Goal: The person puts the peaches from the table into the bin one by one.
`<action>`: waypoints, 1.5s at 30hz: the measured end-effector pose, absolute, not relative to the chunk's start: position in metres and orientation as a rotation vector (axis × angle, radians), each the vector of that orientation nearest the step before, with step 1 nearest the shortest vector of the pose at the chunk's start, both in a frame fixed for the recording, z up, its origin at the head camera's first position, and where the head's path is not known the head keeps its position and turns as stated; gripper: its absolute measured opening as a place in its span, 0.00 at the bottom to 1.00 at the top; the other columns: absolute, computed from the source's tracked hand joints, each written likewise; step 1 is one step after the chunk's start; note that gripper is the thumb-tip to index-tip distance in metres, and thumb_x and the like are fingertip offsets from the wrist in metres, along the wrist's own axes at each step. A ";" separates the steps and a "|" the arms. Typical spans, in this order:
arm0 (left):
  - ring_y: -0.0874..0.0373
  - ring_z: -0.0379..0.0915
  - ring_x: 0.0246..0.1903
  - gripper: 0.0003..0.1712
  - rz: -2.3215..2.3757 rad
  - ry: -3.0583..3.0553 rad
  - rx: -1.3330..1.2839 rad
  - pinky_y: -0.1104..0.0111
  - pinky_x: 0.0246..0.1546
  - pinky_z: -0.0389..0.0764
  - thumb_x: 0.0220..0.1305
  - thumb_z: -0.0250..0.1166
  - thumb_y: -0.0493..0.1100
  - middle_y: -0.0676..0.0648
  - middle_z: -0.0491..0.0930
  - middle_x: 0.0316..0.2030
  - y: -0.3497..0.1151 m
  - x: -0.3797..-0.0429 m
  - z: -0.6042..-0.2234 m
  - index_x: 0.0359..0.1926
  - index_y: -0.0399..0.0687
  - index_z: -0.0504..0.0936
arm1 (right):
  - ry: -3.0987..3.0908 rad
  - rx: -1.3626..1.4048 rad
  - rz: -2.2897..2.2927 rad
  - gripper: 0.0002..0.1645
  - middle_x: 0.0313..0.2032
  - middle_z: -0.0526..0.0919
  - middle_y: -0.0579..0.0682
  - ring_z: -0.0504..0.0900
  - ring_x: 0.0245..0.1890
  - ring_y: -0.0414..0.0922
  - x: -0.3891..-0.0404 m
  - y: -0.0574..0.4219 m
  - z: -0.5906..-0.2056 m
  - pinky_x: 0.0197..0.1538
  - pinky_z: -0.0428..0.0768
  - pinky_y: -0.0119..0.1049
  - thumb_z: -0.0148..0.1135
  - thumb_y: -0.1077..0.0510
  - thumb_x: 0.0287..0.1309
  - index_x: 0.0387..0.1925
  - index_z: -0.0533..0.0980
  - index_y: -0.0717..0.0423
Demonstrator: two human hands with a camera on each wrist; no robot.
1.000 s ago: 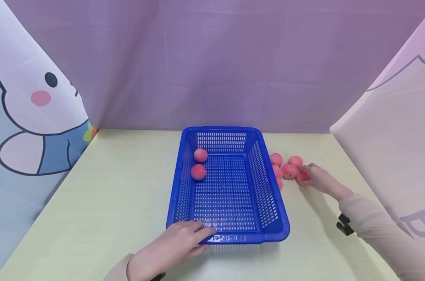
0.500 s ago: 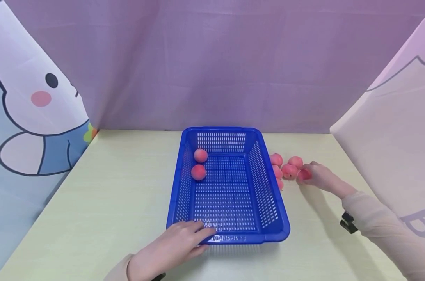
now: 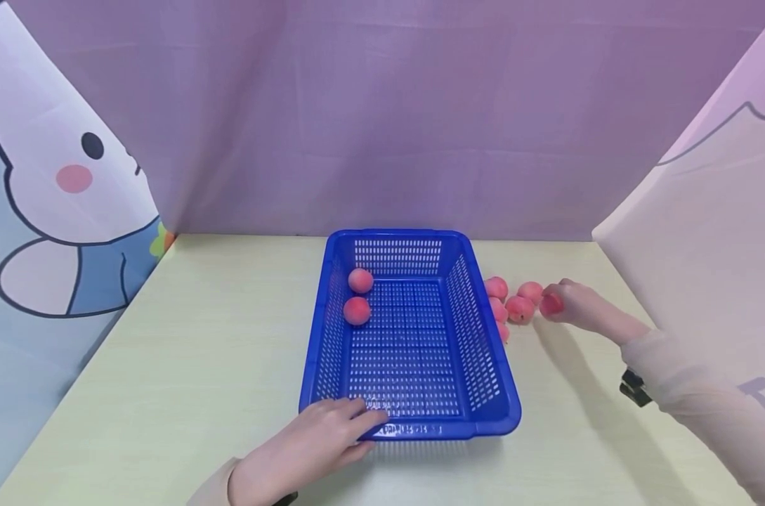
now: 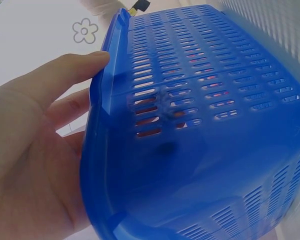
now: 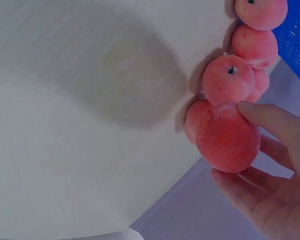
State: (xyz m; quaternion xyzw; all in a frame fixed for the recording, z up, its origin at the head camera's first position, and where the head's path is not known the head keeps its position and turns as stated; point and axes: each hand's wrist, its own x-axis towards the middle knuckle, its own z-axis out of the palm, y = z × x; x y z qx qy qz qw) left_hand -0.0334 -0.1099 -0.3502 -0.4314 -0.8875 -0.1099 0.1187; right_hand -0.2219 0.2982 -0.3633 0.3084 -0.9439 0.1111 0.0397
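Note:
A blue perforated plastic basket (image 3: 515, 414) stands mid-table with two peaches inside, a paler peach (image 3: 360, 280) behind a redder peach (image 3: 357, 310). My left hand (image 3: 315, 439) grips the near rim toward its left corner; in the left wrist view the thumb and fingers lie on either side of the rim (image 4: 97, 150). To the right of the basket, my right hand (image 3: 581, 309) pinches a red peach (image 5: 227, 137) between thumb and fingers. Beside it several pink peaches (image 3: 520, 309) lie clustered on the table, some partly hidden by the basket's right wall.
The pale table (image 3: 218, 337) extends on both sides of the basket. A purple cloth (image 3: 388, 119) hangs behind it. Printed panels stand at the left (image 3: 72, 211) and the right (image 3: 723, 232).
My right hand has shifted slightly right and up with the red peach, drawing it away from the cluster. My left hand and the basket have stayed in place.

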 end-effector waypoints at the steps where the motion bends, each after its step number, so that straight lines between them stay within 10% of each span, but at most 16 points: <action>1: 0.66 0.71 0.24 0.15 -0.321 -2.605 -1.262 0.75 0.25 0.73 0.50 0.64 0.46 0.55 0.75 0.28 -0.110 -0.033 -0.350 0.41 0.51 0.77 | -2.891 0.948 0.336 0.16 0.21 0.72 0.56 0.72 0.22 0.49 -0.222 0.297 -0.362 0.26 0.73 0.40 0.68 0.68 0.32 0.30 0.75 0.70; 45: 0.64 0.72 0.28 0.15 -0.365 -2.741 -1.273 0.73 0.30 0.75 0.55 0.61 0.46 0.53 0.77 0.31 -0.111 -0.033 -0.346 0.44 0.50 0.76 | -2.879 1.038 0.229 0.17 0.32 0.77 0.62 0.75 0.34 0.57 -0.253 0.234 -0.281 0.38 0.74 0.49 0.66 0.69 0.37 0.35 0.76 0.69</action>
